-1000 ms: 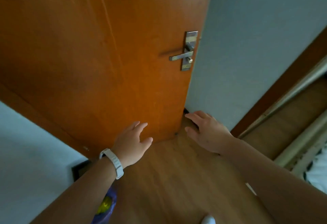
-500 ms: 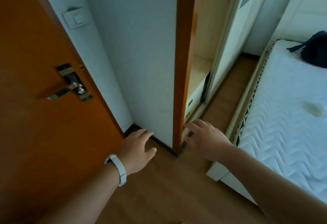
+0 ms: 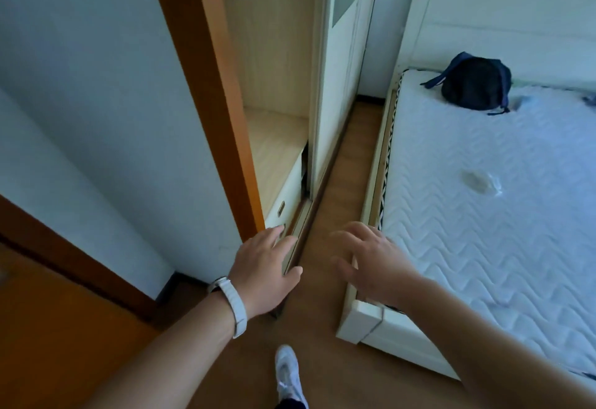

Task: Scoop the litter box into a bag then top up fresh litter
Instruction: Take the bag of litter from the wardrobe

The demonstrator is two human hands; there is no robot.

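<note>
No litter box, scoop, bag or litter shows in the head view. My left hand [image 3: 264,271], with a white band on its wrist, hangs open over the wooden floor beside the orange door frame [image 3: 222,102]. My right hand [image 3: 371,261] is also open, fingers spread, in front of the near corner of the bed frame [image 3: 361,321]. Both hands hold nothing.
An open orange door [image 3: 48,328] fills the lower left. A pale wardrobe [image 3: 335,86] with a sliding door stands past the frame. A bare white mattress [image 3: 500,199] with a dark backpack [image 3: 475,84] lies at the right. A narrow strip of floor [image 3: 348,163] runs between wardrobe and bed. My white shoe [image 3: 288,373] is below.
The view has swung right, from the door face to the bedroom beyond the frame. The door and its handle have slid out to the left; bed and wardrobe came into view. Both hands stay open.
</note>
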